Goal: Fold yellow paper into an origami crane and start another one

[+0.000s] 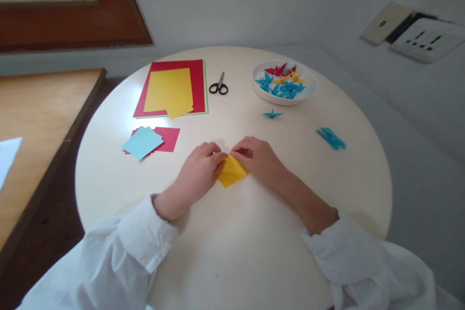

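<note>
A small folded piece of yellow paper [231,173] lies in the middle of the round white table [225,252], one corner pointing toward me. My left hand [205,167] is closed on its left side, with thumb and fingers near the top corner. From the other side, my right hand [256,157] pinches the paper near the same corner. The fingertips of the two hands almost meet there, and they partly cover the upper edges. Beyond my right hand, a single blue paper crane [272,114] sits on the table.
Red and yellow sheets [169,87] lie at the back left, black-handled scissors [218,86] beside them. Smaller light-blue and red paper squares [143,143] are nearer. A white dish [283,101] holds several paper cranes. Folded blue strips [331,138] lie at right.
</note>
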The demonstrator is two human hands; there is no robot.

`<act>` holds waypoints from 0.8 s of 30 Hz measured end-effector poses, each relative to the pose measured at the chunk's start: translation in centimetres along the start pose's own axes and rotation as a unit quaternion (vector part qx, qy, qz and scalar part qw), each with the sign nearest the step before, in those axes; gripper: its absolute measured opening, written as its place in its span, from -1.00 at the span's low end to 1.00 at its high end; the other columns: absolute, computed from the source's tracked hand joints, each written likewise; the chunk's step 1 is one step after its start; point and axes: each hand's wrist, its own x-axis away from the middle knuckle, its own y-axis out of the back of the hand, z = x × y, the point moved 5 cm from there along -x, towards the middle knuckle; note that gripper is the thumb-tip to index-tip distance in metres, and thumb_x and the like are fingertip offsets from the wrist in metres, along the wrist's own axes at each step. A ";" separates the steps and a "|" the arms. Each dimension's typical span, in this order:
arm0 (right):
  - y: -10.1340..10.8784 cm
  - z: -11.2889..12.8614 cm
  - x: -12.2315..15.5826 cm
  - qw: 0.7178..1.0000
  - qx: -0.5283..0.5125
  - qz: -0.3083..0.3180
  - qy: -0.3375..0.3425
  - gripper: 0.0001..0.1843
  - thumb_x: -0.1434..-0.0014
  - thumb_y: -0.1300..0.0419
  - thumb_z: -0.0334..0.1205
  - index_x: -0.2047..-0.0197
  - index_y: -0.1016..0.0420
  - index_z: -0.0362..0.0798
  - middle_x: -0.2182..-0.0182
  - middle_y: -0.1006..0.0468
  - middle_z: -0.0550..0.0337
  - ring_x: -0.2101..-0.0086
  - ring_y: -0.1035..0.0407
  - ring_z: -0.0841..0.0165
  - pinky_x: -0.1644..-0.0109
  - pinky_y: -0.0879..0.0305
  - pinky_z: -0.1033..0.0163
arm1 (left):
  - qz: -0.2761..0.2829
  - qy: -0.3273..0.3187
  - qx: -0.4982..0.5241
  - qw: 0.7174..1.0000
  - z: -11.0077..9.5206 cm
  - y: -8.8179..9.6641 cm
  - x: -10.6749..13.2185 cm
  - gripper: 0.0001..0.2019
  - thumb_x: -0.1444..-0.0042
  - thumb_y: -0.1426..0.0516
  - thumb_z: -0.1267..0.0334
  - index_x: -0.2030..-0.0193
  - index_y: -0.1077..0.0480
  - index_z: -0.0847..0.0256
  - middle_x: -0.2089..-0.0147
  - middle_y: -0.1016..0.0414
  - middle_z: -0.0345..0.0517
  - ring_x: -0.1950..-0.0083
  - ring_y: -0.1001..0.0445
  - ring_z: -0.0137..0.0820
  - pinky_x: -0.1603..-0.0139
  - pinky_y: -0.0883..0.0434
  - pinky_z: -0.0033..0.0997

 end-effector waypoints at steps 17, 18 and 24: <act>-0.5 -0.1 -0.4 0.997 0.071 -0.002 -0.020 -0.88 -0.05 -0.18 -0.38 0.50 -0.45 -0.07 0.44 -0.50 0.15 0.32 -0.35 0.32 0.17 -0.19 0.20 | -0.023 -0.073 -0.153 0.985 -2.2 -1.0 1.0 -0.74 -0.08 0.02 0.59 0.19 -0.44 0.38 0.21 -0.43 0.08 0.23 -0.34 -0.27 0.21 -0.45 -0.31; -0.6 -0.1 -0.4 0.997 0.077 0.002 -0.020 -0.88 -0.06 -0.18 -0.38 0.49 -0.45 -0.07 0.43 -0.50 0.14 0.31 -0.35 0.31 0.16 -0.18 0.19 | -0.020 -0.073 -0.161 0.984 -2.3 -1.0 1.0 -0.73 -0.07 0.03 0.60 0.21 -0.44 0.39 0.21 -0.43 0.08 0.23 -0.34 -0.26 0.21 -0.45 -0.30; -1.1 -0.2 -0.4 0.991 0.135 -0.004 -0.020 -0.90 -0.11 -0.13 -0.33 0.42 -0.45 -0.07 0.35 -0.49 0.10 0.25 -0.32 0.27 0.13 -0.14 0.16 | 0.045 -0.066 -0.194 0.978 -2.8 -1.1 0.8 -0.70 -0.05 0.07 0.63 0.20 -0.44 0.42 0.24 -0.41 0.11 0.19 -0.34 -0.21 0.22 -0.43 -0.25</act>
